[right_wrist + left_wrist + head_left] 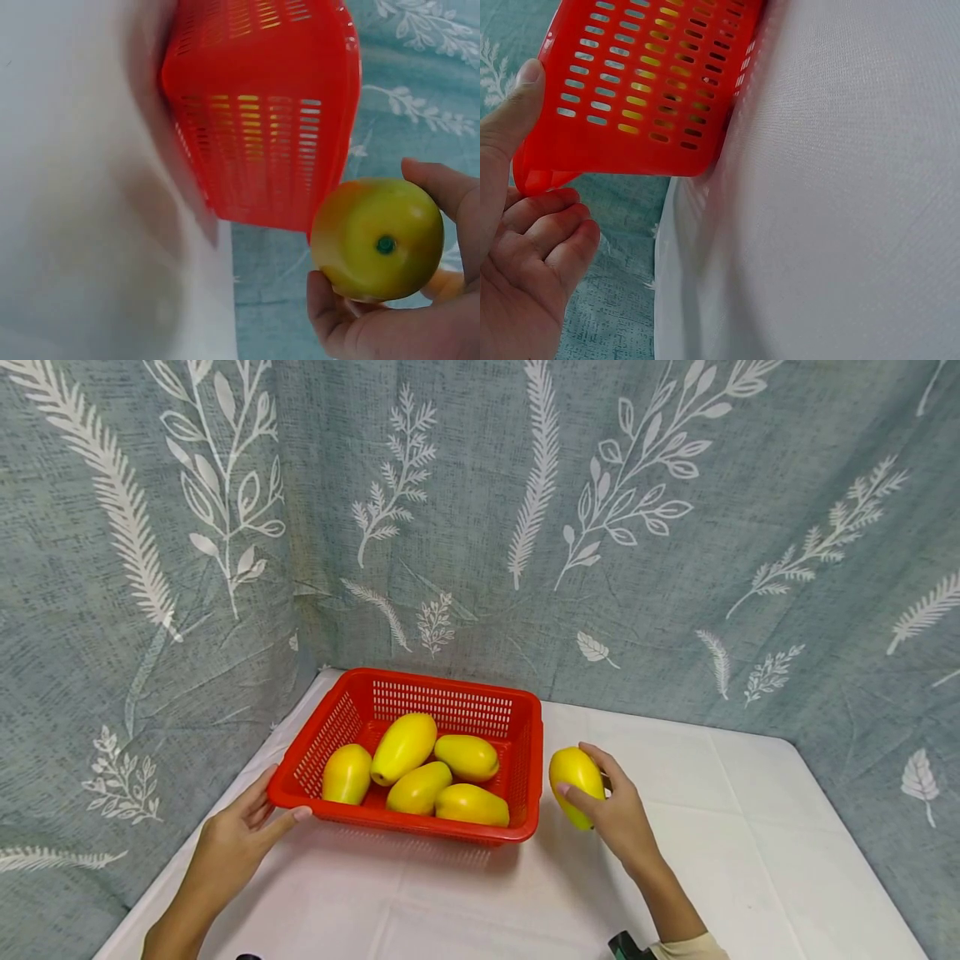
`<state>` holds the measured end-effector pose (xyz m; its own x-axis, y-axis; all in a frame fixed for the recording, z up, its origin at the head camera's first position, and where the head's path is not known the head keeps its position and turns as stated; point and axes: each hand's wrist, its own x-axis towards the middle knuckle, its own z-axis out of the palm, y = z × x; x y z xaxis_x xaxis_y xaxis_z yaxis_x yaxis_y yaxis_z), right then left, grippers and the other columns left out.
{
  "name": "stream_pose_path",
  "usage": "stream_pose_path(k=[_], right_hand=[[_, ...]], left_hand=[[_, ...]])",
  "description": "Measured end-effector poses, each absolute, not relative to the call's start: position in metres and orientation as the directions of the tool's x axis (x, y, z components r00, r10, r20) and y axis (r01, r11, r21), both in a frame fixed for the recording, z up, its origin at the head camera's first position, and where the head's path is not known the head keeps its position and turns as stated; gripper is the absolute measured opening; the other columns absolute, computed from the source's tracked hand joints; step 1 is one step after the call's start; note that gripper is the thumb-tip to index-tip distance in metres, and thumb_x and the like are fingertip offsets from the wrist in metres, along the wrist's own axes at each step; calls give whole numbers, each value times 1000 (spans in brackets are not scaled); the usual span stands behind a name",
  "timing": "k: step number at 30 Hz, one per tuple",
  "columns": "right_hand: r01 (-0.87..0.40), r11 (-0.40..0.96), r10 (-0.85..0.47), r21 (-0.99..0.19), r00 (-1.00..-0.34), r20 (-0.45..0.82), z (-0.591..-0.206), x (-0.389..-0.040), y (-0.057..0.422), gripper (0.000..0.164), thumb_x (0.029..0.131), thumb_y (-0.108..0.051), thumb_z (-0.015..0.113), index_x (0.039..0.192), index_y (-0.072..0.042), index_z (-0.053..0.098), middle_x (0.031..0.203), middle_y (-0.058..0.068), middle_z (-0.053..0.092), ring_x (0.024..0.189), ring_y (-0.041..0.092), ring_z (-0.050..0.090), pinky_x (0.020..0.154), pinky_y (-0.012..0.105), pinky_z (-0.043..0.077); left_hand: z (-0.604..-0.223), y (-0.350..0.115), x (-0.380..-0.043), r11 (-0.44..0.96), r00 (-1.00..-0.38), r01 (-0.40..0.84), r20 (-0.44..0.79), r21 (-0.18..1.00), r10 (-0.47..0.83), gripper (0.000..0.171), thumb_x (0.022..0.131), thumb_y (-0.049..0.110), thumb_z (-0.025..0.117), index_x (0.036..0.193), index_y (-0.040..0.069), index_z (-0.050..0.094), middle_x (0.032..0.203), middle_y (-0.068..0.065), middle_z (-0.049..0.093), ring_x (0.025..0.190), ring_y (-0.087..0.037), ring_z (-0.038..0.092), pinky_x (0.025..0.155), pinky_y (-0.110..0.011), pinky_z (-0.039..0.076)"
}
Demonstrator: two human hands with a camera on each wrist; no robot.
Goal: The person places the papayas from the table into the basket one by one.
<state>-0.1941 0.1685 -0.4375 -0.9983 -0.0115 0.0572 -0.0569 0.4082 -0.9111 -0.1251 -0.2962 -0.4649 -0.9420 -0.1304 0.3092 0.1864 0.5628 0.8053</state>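
Note:
A red plastic basket (pixel 405 828) with slotted walls sits on the white-covered table. Inside it lie several yellow mangoes (pixel 405 748). My left hand (pixel 232 843) grips the basket's near left corner; in the left wrist view the thumb (pixel 526 94) lies against the wall and the fingers curl by the rim. Just beyond the basket's right side, my right hand (pixel 618 810) holds another yellow mango (pixel 576 775) above the table. The right wrist view shows this mango (pixel 375 240) end-on, with a green stem spot, between thumb and fingers. The palm side is partly hidden.
A white cloth (pixel 735 827) covers the table. Blue-grey curtains (pixel 480 527) with white leaf prints hang behind it and along both sides. A dark object (pixel 628 946) sits at the right wrist by a beige sleeve (pixel 690 948).

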Motion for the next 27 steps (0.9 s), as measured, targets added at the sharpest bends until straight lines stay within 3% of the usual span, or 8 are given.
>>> stream_pose_path(k=[10,17,22,24,27], right_hand=[[-89,363,-49,-928,-996,76,-425,-191,156,69,93,-37,82,155,-29,52,139,12,61,117,31,59,82,32,60],[-95,354,-65,-931,-995,77,-419,-192,150,69,93,-37,81,155,-31,52,139,11,60,117,32,58,83,33,61],[-100,349,-76,-932,-994,79,-417,-193,147,69,93,-37,82,155,-31,52,139,10,60,117,32,58,82,33,62],[-108,348,-85,-931,-993,83,-415,-194,145,69,93,-37,81,155,-31,51,138,11,60,116,32,59,82,33,62],[-118,345,-97,-931,-991,90,-414,-195,142,69,93,-38,81,155,-31,51,137,12,61,114,31,60,81,34,62]], left_hand=[[-465,-296,-125,566,-943,179,305,805,-134,86,93,20,85,160,-6,39,147,-38,52,112,18,47,80,1,48],[-465,-296,-125,578,-945,159,293,801,-146,86,93,22,85,160,-6,39,147,-37,53,123,-12,56,80,1,48],[-465,-295,-125,560,-944,171,299,811,-143,85,93,20,84,160,-6,39,147,-38,52,118,7,52,80,0,48],[-465,-295,-125,559,-944,171,298,811,-143,85,93,20,84,160,-6,39,147,-38,52,119,6,53,80,0,48],[-465,-295,-125,566,-943,170,299,807,-143,85,93,20,85,160,-5,39,147,-38,53,123,-7,56,80,0,48]])
